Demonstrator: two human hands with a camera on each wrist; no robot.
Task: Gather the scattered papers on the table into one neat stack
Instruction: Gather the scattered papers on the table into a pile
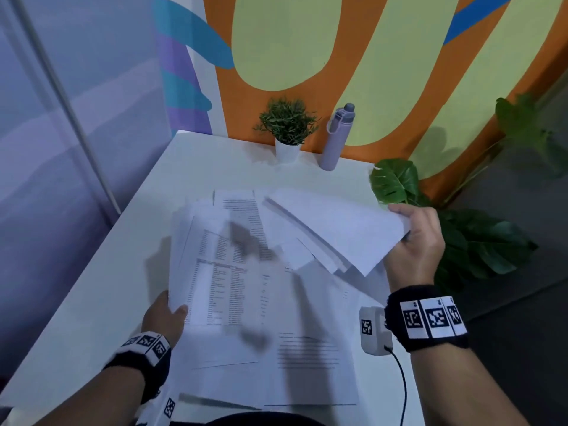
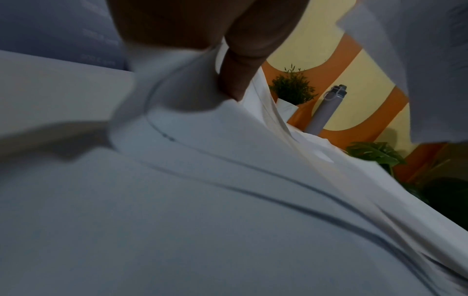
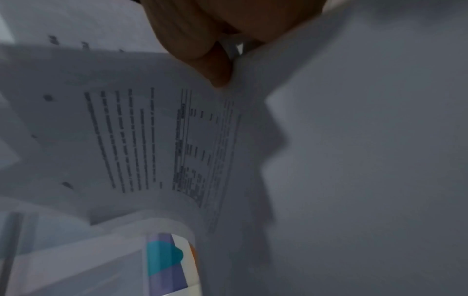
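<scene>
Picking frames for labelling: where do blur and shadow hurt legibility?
Head view: printed sheets smeared, with dark shadows across them. Left wrist view: papers blurred and dim; water bottle sharper. Right wrist view: dark, text soft.

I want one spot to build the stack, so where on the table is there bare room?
Bare table runs down the left side, between the left edge and the papers. A second bare strip lies at the back, between the papers and the plant pot and bottle. The middle and near-right are crowded with overlapping sheets; both hands grip some.
</scene>
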